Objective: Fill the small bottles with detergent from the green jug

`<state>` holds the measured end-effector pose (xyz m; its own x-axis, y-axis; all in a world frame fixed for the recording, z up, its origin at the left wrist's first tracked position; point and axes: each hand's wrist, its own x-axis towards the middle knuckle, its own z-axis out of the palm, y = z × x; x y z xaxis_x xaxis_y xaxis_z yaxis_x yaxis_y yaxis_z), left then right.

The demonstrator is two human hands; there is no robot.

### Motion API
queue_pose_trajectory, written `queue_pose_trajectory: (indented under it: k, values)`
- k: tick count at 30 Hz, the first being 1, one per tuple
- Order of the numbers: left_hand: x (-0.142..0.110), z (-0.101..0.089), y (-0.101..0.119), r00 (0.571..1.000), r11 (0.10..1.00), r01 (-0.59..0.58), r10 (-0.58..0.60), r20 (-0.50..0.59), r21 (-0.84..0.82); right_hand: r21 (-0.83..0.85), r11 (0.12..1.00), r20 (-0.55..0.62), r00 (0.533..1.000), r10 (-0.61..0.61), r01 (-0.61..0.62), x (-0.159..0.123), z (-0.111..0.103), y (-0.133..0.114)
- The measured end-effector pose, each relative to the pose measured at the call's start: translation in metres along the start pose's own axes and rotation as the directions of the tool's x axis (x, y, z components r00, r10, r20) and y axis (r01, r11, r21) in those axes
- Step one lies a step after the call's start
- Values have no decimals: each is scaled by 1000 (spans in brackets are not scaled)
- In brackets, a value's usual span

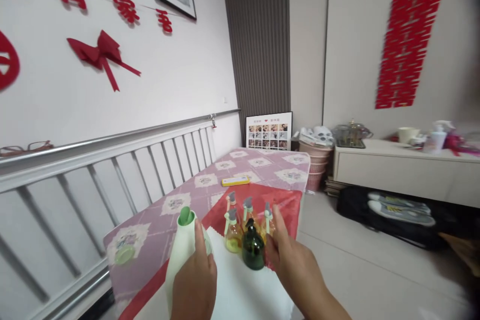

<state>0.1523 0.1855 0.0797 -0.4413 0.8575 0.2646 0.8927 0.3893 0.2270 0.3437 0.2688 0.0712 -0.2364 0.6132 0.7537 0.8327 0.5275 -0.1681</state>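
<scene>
My left hand (196,280) is at the bottom, its index finger stretched upward and the thumb beside it; I see nothing held in it. It overlaps a tall white jug (180,245) with a green rim and spout, and whether they touch is unclear. My right hand (296,260) comes in from the lower right, index finger extended and thumb apart, with nothing visible in its grasp. Just left of it stands a dark green pump bottle (253,249). Several clear pump bottles with yellowish liquid, including a front one (233,239), cluster behind it.
A white sheet (243,295) and red cloth (285,200) lie on the purple patterned tablecloth (195,185). A yellow-edged box (235,181) and a pale green lid (125,255) rest there too. White railing (142,170) runs along the left; a cabinet (393,165) stands right.
</scene>
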Motion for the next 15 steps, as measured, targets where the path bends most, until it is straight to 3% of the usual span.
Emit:
queue_pose_trajectory:
  k: [4,7,9,11,13,15]
  values:
    - [-5,13,-5,997,988,33,-43,-64,-150,36,999,8,1000,12,-12,-10,6,2]
    - [-6,26,-28,984,921,-51,-20,-180,-385,106,994,88,996,21,-31,-19,16,4]
    - [-6,41,-53,940,875,-124,-47,-339,-467,165,986,148,989,2,-27,-28,29,6]
    - [-6,61,-82,884,859,-92,-162,-437,-504,197,980,188,982,-27,-10,-40,44,8]
    - [-8,86,-108,875,819,-14,-268,-402,-574,180,984,232,971,-49,7,-52,61,8]
    - [-13,109,-124,893,764,119,-361,-268,-634,146,989,315,947,-68,22,-65,75,4]
